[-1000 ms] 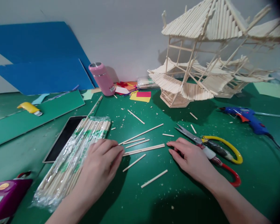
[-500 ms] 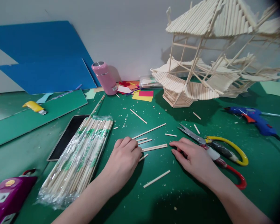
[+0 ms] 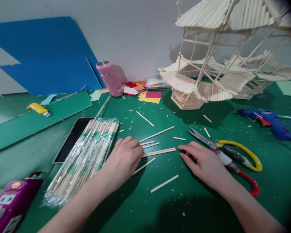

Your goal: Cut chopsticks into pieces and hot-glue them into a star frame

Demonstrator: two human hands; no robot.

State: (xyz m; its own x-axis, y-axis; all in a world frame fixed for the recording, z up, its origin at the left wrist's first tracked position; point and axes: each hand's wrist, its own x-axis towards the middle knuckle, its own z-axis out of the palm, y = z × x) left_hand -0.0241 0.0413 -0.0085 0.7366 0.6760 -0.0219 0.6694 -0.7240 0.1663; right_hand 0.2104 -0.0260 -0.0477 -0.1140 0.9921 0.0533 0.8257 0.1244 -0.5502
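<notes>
My left hand (image 3: 127, 155) is bent palm-down over the left ends of several thin wooden sticks (image 3: 160, 152). Its fingers are pressed together, and their tips are hidden, so whatever they grip cannot be seen. Two of these sticks lie side by side and point towards my right hand (image 3: 196, 157). That hand rests just off their right ends, thumb and forefinger apart, with nothing visible between them. A longer stick (image 3: 157, 134) slants above, and a loose one (image 3: 164, 183) lies nearer me. Beside my right hand lie open scissors (image 3: 215, 147) with yellow and red handles.
A plastic-wrapped chopstick bundle (image 3: 87, 158) lies left, partly over a dark tray (image 3: 71, 140). A stick-built pavilion model (image 3: 201, 64) stands at back right, near a blue glue gun (image 3: 269, 121). Further left are a pink flask (image 3: 110, 79), yellow cutter (image 3: 38, 109) and purple power strip (image 3: 14, 200).
My left hand has drawn slightly left, baring more of the lower stick beside it. My right hand keeps nearly the same place by the stick ends. The whole view has shifted a little.
</notes>
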